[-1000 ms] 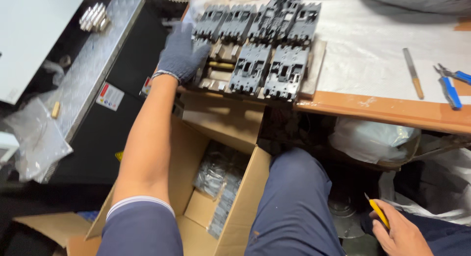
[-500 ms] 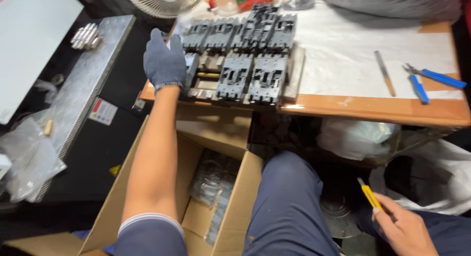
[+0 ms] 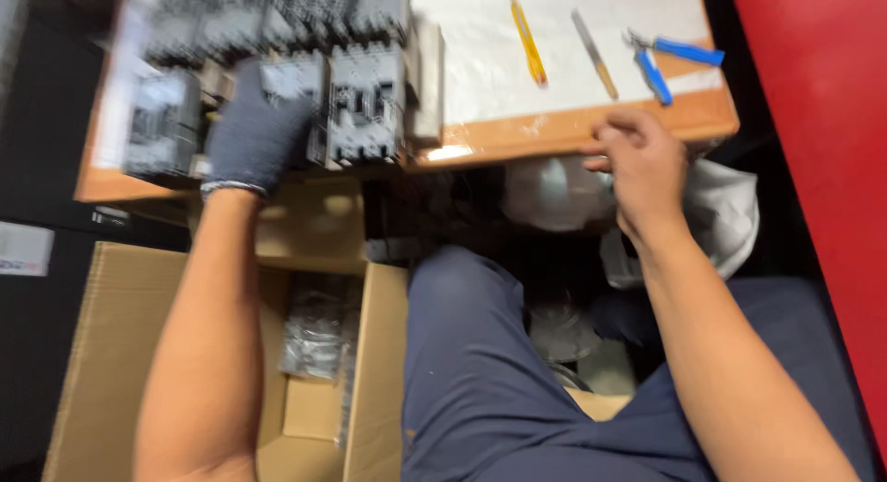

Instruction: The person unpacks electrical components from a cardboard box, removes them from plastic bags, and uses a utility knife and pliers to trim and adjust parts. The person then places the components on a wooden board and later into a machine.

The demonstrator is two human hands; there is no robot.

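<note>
**Over the bench edge: gloved hand on the breaker blocks**

At the front of the wooden worktable (image 3: 573, 135), seen from the head camera, the left hand (image 3: 251, 135) in a dark knit glove lies spread on a grey moulded circuit breaker (image 3: 365, 103), fingers flat rather than closed around it. More breakers (image 3: 162, 122) sit packed beside it in rows, blurred. The bare right hand (image 3: 642, 163) hovers at the table's edge with fingers loosely curled, holding nothing visible. On the white sheet (image 3: 480, 57) lie a yellow utility knife (image 3: 528, 38), a slim metal tool (image 3: 594, 43) and blue-handled pliers (image 3: 665, 61). Below, an open cardboard box (image 3: 120, 353) holds bagged parts (image 3: 314, 339).
</note>
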